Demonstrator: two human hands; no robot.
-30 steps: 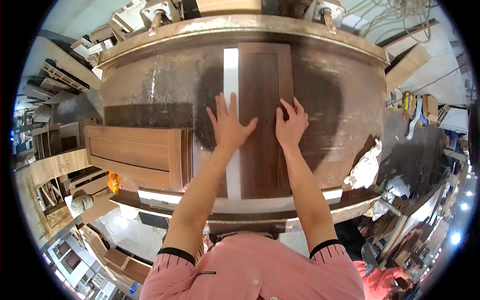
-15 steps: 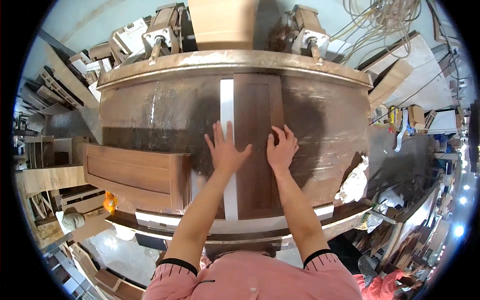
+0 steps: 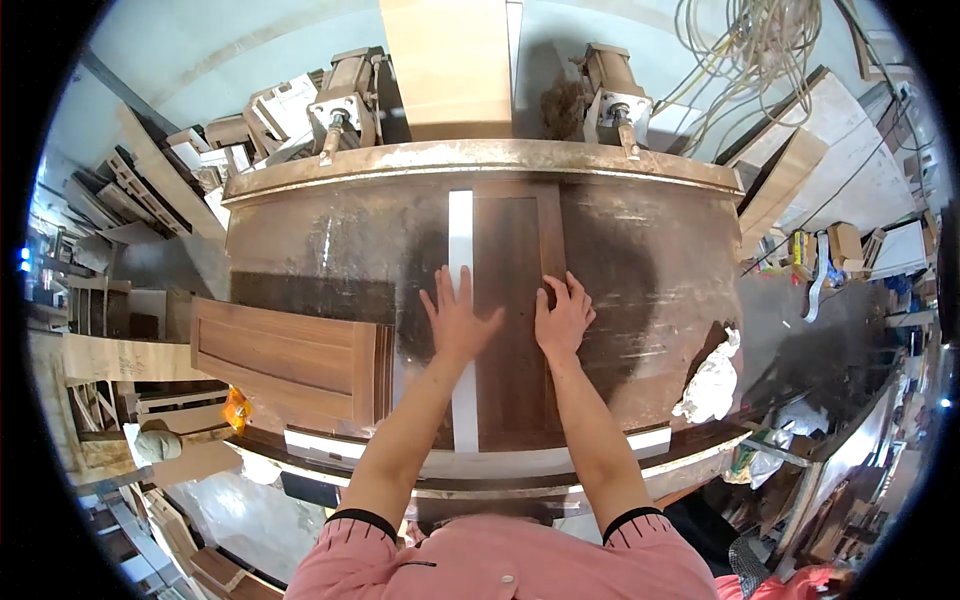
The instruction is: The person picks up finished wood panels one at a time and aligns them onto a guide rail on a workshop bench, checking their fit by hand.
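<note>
A brown recessed-panel wooden door (image 3: pixel 510 330) lies lengthwise on the worn workbench (image 3: pixel 345 225), its near end at the bench's front. Along its left side runs a long white strip (image 3: pixel 462 215). My left hand (image 3: pixel 458 325) is open, fingers spread over the strip and thumb reaching toward the panel; the thumb is slightly blurred. At the panel's right edge is my right hand (image 3: pixel 564 322), fingers loosely bent and thumb apart from them, resting on or just over the frame. Whether either hand presses down cannot be made out.
A stack of similar brown panels (image 3: pixel 285 360) lies at the bench's left. White crumpled material (image 3: pixel 710 378) sits at the right. A raised rail (image 3: pixel 480 155) bounds the far edge, with two cylinder devices (image 3: pixel 345 100) behind it. Another white strip (image 3: pixel 640 440) runs along the front edge.
The whole view has shifted, so the bench appears lower and slightly to the right. Both hands stay at nearly the same places along the panel and strip.
</note>
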